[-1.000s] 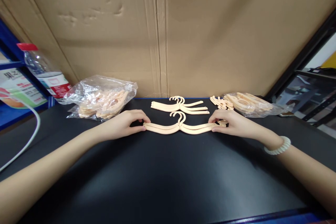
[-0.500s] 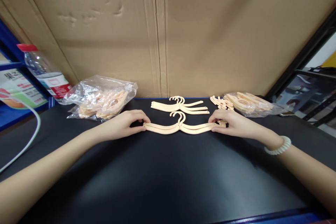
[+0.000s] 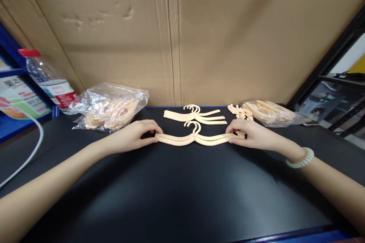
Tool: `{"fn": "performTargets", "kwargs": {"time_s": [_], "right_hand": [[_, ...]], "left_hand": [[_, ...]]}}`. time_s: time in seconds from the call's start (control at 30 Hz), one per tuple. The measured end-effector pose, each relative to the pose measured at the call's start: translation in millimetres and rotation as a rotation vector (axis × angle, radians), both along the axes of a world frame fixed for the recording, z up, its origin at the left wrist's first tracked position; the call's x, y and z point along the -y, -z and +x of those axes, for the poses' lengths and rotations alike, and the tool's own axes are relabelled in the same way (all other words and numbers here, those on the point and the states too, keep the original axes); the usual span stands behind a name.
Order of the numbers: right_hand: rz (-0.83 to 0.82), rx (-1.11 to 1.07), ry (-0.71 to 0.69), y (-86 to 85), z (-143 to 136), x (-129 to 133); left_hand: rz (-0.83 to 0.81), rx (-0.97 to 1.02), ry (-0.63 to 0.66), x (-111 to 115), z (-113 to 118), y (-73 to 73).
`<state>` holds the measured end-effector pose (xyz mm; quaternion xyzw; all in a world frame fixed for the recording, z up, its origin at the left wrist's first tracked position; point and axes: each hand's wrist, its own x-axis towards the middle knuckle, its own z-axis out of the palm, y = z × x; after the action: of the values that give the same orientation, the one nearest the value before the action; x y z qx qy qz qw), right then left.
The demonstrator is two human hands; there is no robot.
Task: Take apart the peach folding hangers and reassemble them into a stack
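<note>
Two cream plastic hangers (image 3: 176,141) lie one against the other on the black tabletop, hooks pointing away from me. My left hand (image 3: 142,134) pinches their left ends between thumb and fingers. Their right ends are in the grip of my right hand (image 3: 246,133), which wears a pale beaded bracelet (image 3: 300,158). Small cream pieces show partly under the right palm. Just behind lies a stack of several similar hangers (image 3: 178,115), its right arms fanned apart. A little pile of cream parts (image 3: 241,111) sits beyond my right hand.
Clear plastic bags of cream hanger parts lie at the back, one on the left (image 3: 111,108) and one on the right (image 3: 270,113). A red-capped bottle (image 3: 49,79) leans at far left near a white cable (image 3: 42,136). Cardboard (image 3: 228,38) walls off the rear.
Almost nothing differs; both hands keep the same hold on the two hangers, and the view has shifted very slightly.
</note>
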<state>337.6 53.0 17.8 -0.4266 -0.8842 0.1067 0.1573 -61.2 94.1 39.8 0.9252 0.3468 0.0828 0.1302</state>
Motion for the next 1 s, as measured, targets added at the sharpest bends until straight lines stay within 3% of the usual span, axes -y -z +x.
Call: {"fn": "performTargets", "kwargs": {"time_s": [0.47, 1.0], "right_hand": [[0.009, 0.008, 0.041, 3.4, 1.2, -1.8], [-0.019, -0.026, -0.04, -3.2, -1.4, 1.7]], "left_hand": [[0.01, -0.002, -0.024, 2.4, 1.2, -0.1], [-0.009, 0.009, 0.036, 4.2, 1.2, -6.2]]}}
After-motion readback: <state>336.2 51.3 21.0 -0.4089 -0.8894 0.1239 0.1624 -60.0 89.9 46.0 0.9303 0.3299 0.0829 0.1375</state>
